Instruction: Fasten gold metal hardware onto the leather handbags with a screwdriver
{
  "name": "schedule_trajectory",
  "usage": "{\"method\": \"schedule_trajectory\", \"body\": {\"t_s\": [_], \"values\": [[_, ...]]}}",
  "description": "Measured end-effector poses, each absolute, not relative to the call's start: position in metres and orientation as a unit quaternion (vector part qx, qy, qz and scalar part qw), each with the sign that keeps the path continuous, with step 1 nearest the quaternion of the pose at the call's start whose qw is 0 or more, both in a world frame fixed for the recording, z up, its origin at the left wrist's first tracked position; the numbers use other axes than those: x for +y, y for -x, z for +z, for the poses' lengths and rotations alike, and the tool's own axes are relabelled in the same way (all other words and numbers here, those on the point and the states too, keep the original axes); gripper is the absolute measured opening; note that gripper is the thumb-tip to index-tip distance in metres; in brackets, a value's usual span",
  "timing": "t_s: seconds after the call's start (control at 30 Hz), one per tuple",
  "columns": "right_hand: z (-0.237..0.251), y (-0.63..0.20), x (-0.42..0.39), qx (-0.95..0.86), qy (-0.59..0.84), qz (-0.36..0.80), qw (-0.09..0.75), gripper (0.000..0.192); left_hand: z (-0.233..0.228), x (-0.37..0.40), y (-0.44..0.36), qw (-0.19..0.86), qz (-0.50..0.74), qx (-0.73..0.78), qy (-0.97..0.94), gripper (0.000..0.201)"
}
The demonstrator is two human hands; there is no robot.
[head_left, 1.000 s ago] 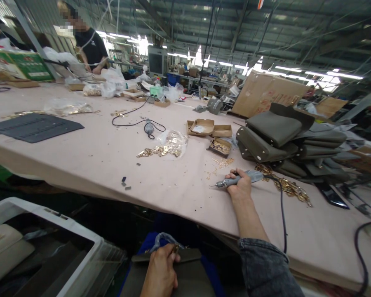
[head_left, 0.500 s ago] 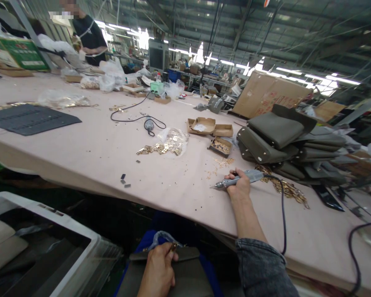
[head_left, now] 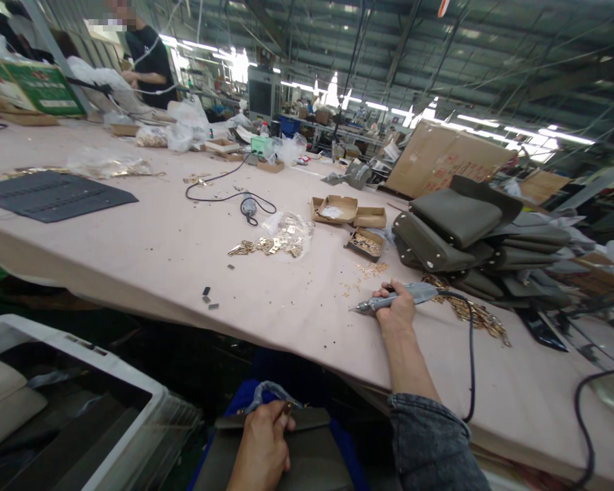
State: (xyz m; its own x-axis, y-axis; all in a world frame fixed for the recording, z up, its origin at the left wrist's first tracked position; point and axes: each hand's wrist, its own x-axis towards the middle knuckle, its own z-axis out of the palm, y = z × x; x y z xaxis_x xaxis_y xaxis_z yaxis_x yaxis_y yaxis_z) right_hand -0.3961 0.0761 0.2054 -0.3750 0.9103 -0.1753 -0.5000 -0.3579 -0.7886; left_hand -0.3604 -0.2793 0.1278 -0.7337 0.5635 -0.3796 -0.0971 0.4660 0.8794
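My right hand (head_left: 395,307) is wrapped round a grey electric screwdriver (head_left: 420,292), its thin bit pointing left just over the table. A black cord runs from its rear end. Low in the view, my left hand (head_left: 264,443) pinches a small gold metal fitting (head_left: 286,408) at the top edge of an olive-grey handbag (head_left: 312,453). The bag rests on blue cloth at my lap, its handle (head_left: 272,389) wrapped in clear plastic. Right of the screwdriver bit, tiny gold screws (head_left: 371,268) lie scattered before a small cardboard box (head_left: 366,244) holding more of them.
Stacked olive-grey bags (head_left: 455,225) and gold hardware (head_left: 478,320) lie at the right. Gold plates in a plastic bag (head_left: 289,235) and a second corded tool (head_left: 248,208) lie mid-table. A white crate (head_left: 148,389) stands lower left. A person (head_left: 151,65) stands far left.
The view has shifted very slightly. Both hands keep their holds, and the screwdriver stays in nearly the same place. The person at the far left has moved their arms.
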Motion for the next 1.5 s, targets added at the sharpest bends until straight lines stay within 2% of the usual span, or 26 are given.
{"method": "schedule_trajectory", "body": {"t_s": [0.17,0.3,0.57,0.77,0.93,1.1,1.23,1.33,1.43,1.5], "values": [[0.207,0.395,0.075,-0.305,0.334,0.758,0.471,0.021,0.123,-0.279,0.36,0.337,0.507,0.781,-0.14,0.022],[0.209,0.394,0.073,-0.3,0.338,0.756,0.473,0.02,0.124,-0.279,0.36,0.336,0.491,0.79,-0.146,0.027],[0.21,0.394,0.073,-0.3,0.338,0.754,0.476,0.026,0.124,-0.279,0.361,0.337,0.507,0.781,-0.138,0.021],[0.213,0.391,0.07,-0.294,0.328,0.764,0.471,0.025,0.121,-0.281,0.361,0.346,0.494,0.784,-0.151,0.028],[0.23,0.376,0.058,-0.281,0.293,0.784,0.47,0.018,0.145,-0.281,0.371,0.362,0.479,0.774,-0.201,0.033],[0.26,0.344,0.019,-0.294,0.227,0.814,0.448,0.021,0.184,-0.284,0.389,0.281,0.356,0.815,-0.361,0.029],[0.274,0.319,-0.028,-0.317,0.183,0.826,0.428,0.018,0.202,-0.285,0.401,0.279,0.303,0.786,-0.46,0.028],[0.269,0.305,-0.065,-0.332,0.191,0.825,0.415,0.015,0.2,-0.285,0.415,0.349,0.372,0.749,-0.423,0.027],[0.253,0.299,-0.1,-0.337,0.214,0.823,0.403,0.016,0.185,-0.286,0.428,0.459,0.471,0.698,-0.284,0.027],[0.242,0.299,-0.12,-0.343,0.23,0.816,0.405,0.017,0.171,-0.287,0.433,0.487,0.52,0.669,-0.214,0.032]]}}
